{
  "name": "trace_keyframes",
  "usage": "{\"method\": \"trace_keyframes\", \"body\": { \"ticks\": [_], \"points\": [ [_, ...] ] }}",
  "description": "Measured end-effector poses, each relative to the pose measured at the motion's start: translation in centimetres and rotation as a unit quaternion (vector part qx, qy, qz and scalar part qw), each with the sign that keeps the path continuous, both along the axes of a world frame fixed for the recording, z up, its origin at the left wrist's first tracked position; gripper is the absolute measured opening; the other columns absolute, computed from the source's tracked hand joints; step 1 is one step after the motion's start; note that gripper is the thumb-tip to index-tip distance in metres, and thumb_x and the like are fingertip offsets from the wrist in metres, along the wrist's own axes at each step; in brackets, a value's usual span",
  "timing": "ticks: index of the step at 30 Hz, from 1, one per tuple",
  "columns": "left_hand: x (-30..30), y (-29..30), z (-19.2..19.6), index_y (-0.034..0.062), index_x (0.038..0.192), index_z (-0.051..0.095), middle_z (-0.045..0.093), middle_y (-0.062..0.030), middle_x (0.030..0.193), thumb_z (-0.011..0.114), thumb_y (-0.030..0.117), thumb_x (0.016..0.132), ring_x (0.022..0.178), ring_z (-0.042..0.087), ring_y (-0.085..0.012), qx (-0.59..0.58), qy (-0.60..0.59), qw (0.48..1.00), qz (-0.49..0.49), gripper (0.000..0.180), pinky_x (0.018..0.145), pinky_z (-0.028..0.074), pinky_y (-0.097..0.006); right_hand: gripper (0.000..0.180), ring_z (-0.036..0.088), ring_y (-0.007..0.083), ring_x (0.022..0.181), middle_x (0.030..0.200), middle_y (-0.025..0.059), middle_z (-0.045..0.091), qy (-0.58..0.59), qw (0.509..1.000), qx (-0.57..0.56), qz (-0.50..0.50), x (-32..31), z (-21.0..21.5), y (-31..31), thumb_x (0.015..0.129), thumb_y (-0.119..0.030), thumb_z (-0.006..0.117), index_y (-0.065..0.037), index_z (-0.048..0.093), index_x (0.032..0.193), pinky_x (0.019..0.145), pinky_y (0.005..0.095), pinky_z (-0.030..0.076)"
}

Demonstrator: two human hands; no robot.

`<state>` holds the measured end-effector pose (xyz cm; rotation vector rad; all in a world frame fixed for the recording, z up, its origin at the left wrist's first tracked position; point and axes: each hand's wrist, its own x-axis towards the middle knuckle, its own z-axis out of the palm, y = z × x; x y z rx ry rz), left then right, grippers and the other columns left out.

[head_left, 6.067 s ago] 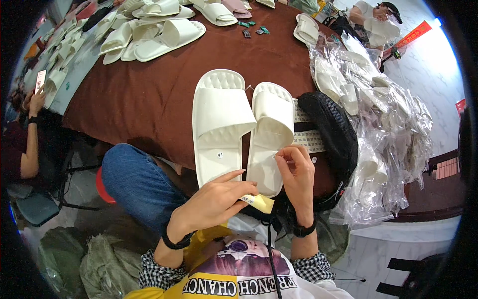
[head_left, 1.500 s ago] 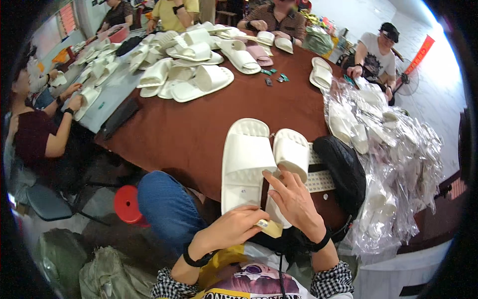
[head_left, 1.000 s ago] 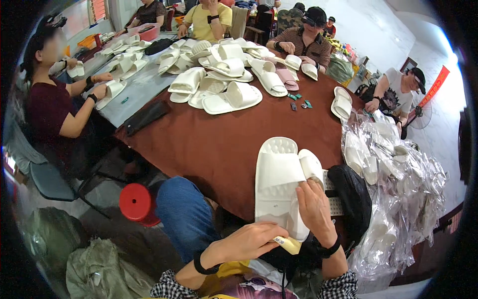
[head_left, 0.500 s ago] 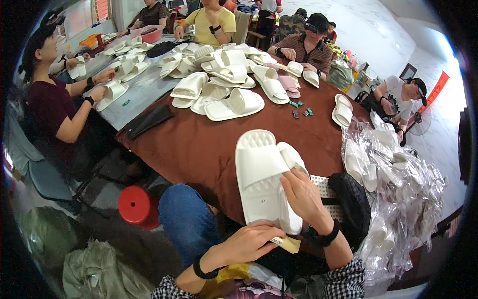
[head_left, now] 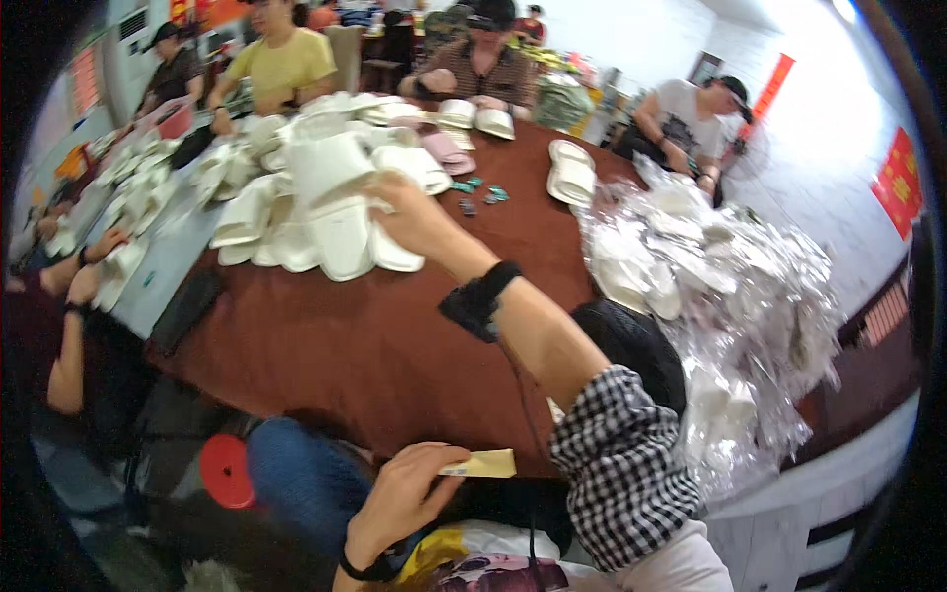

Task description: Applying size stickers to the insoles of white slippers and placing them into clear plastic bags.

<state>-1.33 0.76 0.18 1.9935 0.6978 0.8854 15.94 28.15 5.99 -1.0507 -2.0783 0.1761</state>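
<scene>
**Hands apart: one low with a yellow strip (head_left: 491,463), one out at a white slipper (head_left: 333,178)**

Nearest me, my left hand (head_left: 406,491) pinches the strip between thumb and fingers. It looks thin and light and would bend easily, so one end is the place to hold it. Farther out, to the right of that hand, a black mesh bag (head_left: 636,340) shows beside my right forearm (head_left: 547,331).

Well ahead of the left hand, my right hand (head_left: 402,212) is at the slipper's right edge; blur keeps me from telling whether the fingertips grip it or only touch it. I judge the slipper light, soft and springy, perhaps a little slippery; the broad strap or the sole's rim should give a sure hold. It lies just left of my right hand, over a heap of white slippers (head_left: 245,219) on the brown-covered bench (head_left: 316,345). Beyond that hand are small green packets (head_left: 498,193), then a pink slipper (head_left: 449,155).
</scene>
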Motion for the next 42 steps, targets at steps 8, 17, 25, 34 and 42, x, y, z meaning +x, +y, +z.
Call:
{"method": "trace_keyframes", "body": {
  "ticks": [8, 17, 25, 34, 42],
  "points": [
    [0.0, -0.4, -0.1, 0.0038, 0.106, 0.068, 0.071, -0.0148, 0.101, 0.074, 0.001, 0.08, 0.098, 0.068, -0.035, -0.008, 0.014, 0.998, 0.055, 0.026, 0.088, 0.053, -0.042, 0.029, 0.061, 0.037, 0.112, 0.119, 0.0205, 0.065, -0.04, 0.993, -0.114, -0.014, 5.7, -0.2, -8.2, 0.09, -0.015, 0.061, 0.003, 0.068, 0.112, 0.097, 0.0425, 0.049],
    [1.7, -1.2, -0.3, 0.0045, 0.108, 0.066, 0.071, -0.0147, 0.101, 0.073, 0.001, 0.081, 0.098, 0.067, -0.0352, 0.015, 0.026, 1.0, 0.006, 0.028, 0.088, 0.052, -0.043, 0.033, 0.068, 0.0388, 0.098, 0.102, 0.0231, 0.071, -0.168, 0.93, -0.117, -0.306, 27.0, 4.4, -13.7, 0.089, -0.025, 0.061, -0.001, 0.072, 0.108, 0.087, 0.043, 0.053],
    [2.0, -1.3, -1.1, 0.0049, 0.108, 0.065, 0.071, -0.0152, 0.102, 0.072, 0.003, 0.082, 0.098, 0.067, -0.0358, 0.003, 0.047, 0.999, 0.004, 0.027, 0.088, 0.052, -0.043, 0.062, 0.069, 0.0417, 0.098, 0.109, 0.027, 0.07, -0.24, 0.74, -0.385, -0.497, 37.7, -1.4, -20.1, 0.081, -0.053, 0.071, 0.003, 0.072, 0.107, 0.089, 0.0459, 0.055],
    [2.0, -1.3, -1.7, 0.0045, 0.11, 0.066, 0.069, -0.0162, 0.103, 0.074, 0.002, 0.082, 0.096, 0.068, -0.0338, -0.003, 0.066, 0.998, 0.015, 0.029, 0.083, 0.053, -0.04, 0.065, 0.058, 0.0482, 0.115, 0.127, 0.035, 0.057, -0.137, 0.843, -0.289, -0.432, 38.1, -6.2, -18.0, 0.078, -0.032, 0.076, -0.008, 0.058, 0.136, 0.099, 0.047, 0.05],
    [1.9, -1.0, -1.0, 0.0041, 0.107, 0.066, 0.071, -0.0156, 0.102, 0.072, 0.003, 0.083, 0.099, 0.067, -0.0355, -0.021, 0.064, 0.997, 0.028, 0.025, 0.088, 0.052, -0.043, 0.044, 0.061, 0.0436, 0.113, 0.126, 0.0263, 0.059, -0.323, 0.787, -0.294, -0.436, 36.0, -4.8, -17.0, 0.076, -0.027, 0.079, -0.011, 0.071, 0.116, 0.096, 0.0455, 0.052]
  ]
}}
